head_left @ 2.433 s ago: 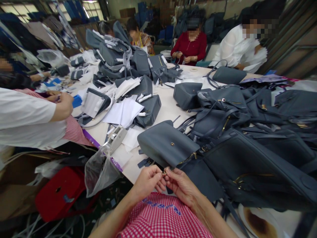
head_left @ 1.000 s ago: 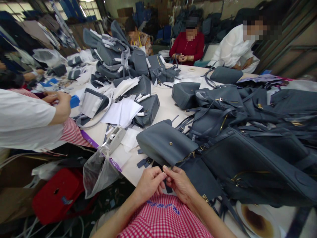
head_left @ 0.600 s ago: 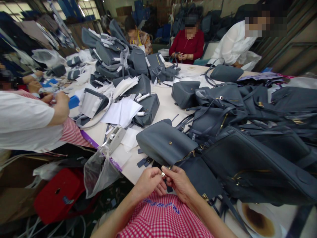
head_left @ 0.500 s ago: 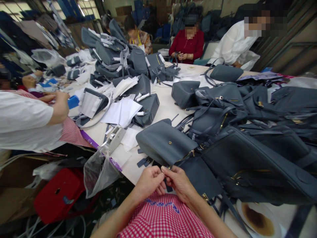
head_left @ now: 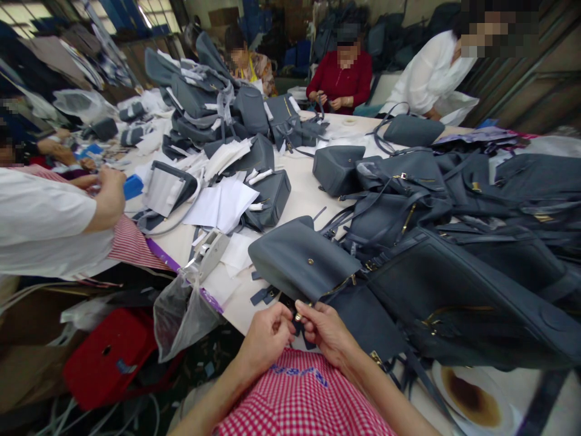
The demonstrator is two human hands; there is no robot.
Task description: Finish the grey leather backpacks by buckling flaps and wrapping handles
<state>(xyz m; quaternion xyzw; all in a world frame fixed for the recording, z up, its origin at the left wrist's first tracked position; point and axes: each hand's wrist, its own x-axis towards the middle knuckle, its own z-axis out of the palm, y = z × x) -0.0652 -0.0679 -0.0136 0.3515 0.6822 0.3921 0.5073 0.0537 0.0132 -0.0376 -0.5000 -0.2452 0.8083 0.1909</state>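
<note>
Close in front of the checked apron (head_left: 304, 393), my two hands face each other at the table's near edge. My right hand (head_left: 330, 332) pinches a small shiny gold-coloured metal piece (head_left: 298, 317) between thumb and forefinger. A short gap away, my left hand (head_left: 267, 334) has its fingers curled together; anything in them is too small to make out. Just beyond lies a dark blue-grey handbag (head_left: 290, 248) with a gold stud on its flap. Dark straps with small tabs (head_left: 264, 295) stick out beside it, partly hidden behind my fingers.
Several similar bags (head_left: 458, 297) are heaped on the right, beside a bowl of brown liquid (head_left: 472, 396). Another pile of bags (head_left: 204, 97) with white paper (head_left: 220, 203) stands at the far left. A co-worker in white (head_left: 45, 218) works at left, near a red stool (head_left: 109, 357).
My hands have drawn slightly apart, the left one moving left. The small metal piece now shows at my right fingertips.
</note>
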